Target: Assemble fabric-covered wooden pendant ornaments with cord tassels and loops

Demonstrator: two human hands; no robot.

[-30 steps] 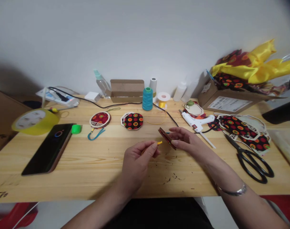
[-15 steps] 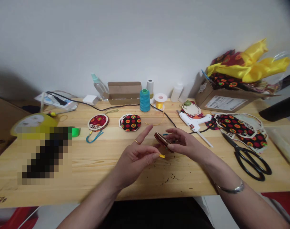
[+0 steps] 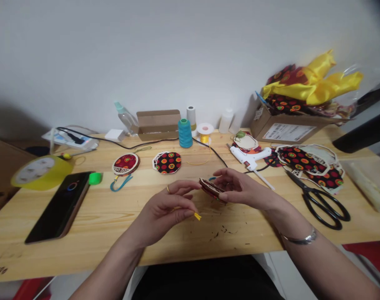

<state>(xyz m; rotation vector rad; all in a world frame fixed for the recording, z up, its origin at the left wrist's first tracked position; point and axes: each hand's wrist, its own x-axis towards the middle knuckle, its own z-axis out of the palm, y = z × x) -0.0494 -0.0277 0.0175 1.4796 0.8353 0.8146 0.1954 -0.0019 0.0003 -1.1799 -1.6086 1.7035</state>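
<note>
Between its thumb and fingers my left hand (image 3: 169,210) pinches a short yellow cord (image 3: 197,216), whose ends stick out past the fingertips. Its forefinger reaches to the near edge of a round wooden-framed fabric ornament (image 3: 211,189). My right hand (image 3: 239,187) grips that ornament by its right side, tilted over the table; a bit of blue cord (image 3: 212,178) shows behind it. A similar round ornament (image 3: 125,163) with a blue cord loop (image 3: 121,184) lies to the left. Beside it rests a patterned fabric piece on a pale wooden frame (image 3: 167,162).
A white glue gun (image 3: 250,158) and black scissors (image 3: 325,204) lie to the right. Blue thread (image 3: 185,134) and a yellow cord spool (image 3: 204,132) stand behind. A phone (image 3: 60,208) and yellow tape roll (image 3: 41,173) lie left; a box of fabric (image 3: 289,127) sits back right.
My left hand has moved slightly left and down with the yellow cord, and its raised forefinger has bent down to the ornament's edge. The right hand keeps its hold.
</note>
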